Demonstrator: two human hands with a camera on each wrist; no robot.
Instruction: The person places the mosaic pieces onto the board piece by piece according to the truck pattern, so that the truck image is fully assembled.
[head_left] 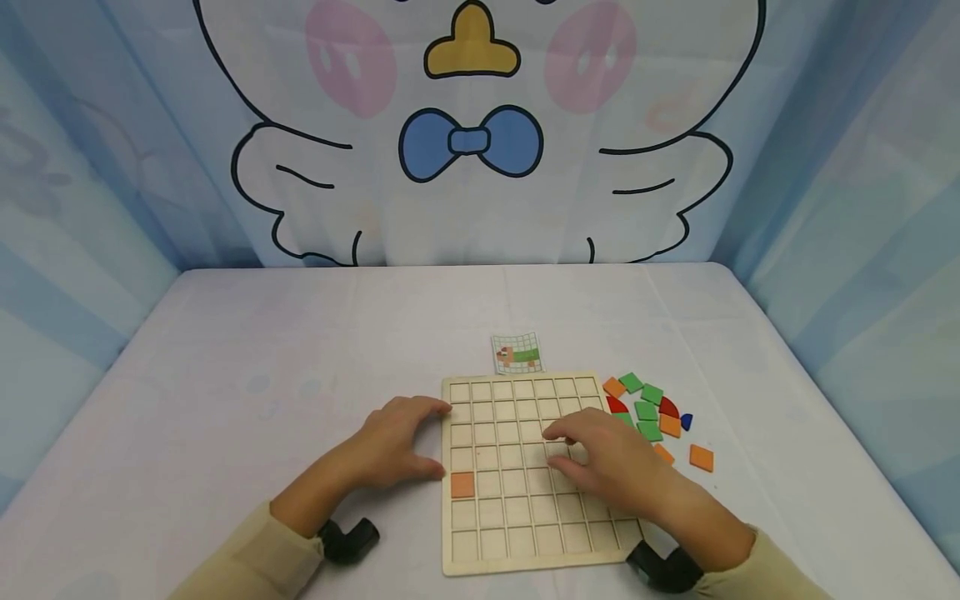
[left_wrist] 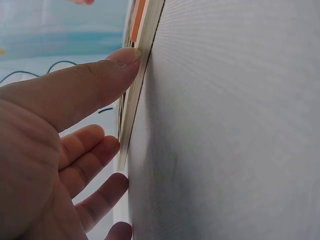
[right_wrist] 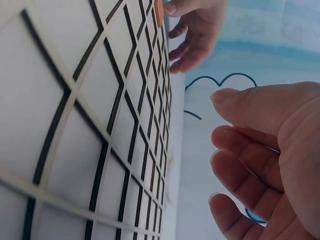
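Observation:
A square wooden grid board [head_left: 510,457] lies on the table, with one orange square tile [head_left: 462,485] in a cell of its left column. My left hand [head_left: 397,439] rests at the board's left edge, its thumb and fingertips spread along the rim. In the left wrist view the thumb [left_wrist: 100,87] touches that edge just below the orange tile. Over the right half of the board hovers my right hand [head_left: 611,458], fingers loosely bent and thumb apart from them. Nothing shows between its fingers [right_wrist: 240,160] in the right wrist view.
Right of the board lie loose pieces: several green squares [head_left: 646,411], several orange squares [head_left: 701,457], red curved pieces [head_left: 669,407] and a small blue piece [head_left: 687,422]. Behind the board's far edge is a small picture card [head_left: 517,353]. A printed curtain [head_left: 472,217] stands behind the table.

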